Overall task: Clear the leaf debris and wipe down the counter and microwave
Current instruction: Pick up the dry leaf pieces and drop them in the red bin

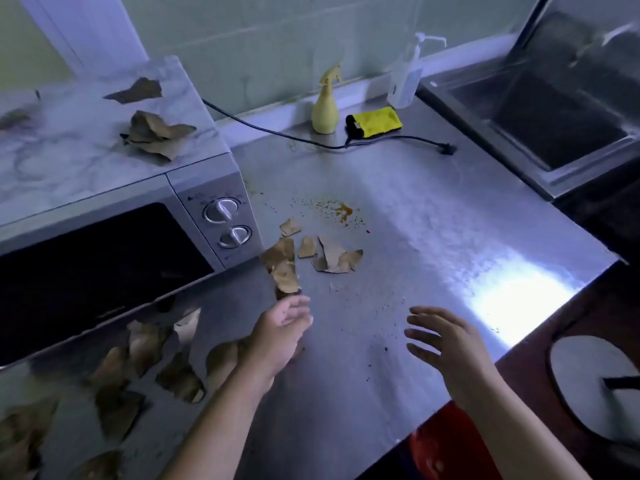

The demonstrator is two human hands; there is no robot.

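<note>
Steel counter (450, 237) carries leaf debris (332, 258), blurred at left; both hands (280, 329) (441, 341) hover loose, empty.

Dry brown leaf pieces (332, 258) litter the steel counter (433, 237) and microwave (194, 181) top.

Brown leaves (332, 256); marbled microwave top (69, 140); yellow cloth (379, 121); orange stain (343, 211).

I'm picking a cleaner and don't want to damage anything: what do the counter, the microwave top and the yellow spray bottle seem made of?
Counter: likely brushed stainless steel; grey, fine grain, bright glare patch.
Microwave top: white with grey marble-like veins, perhaps a film or cover rather than stone; cannot tell.
Spray bottle: opaque pale-yellow plastic, matte.
</note>
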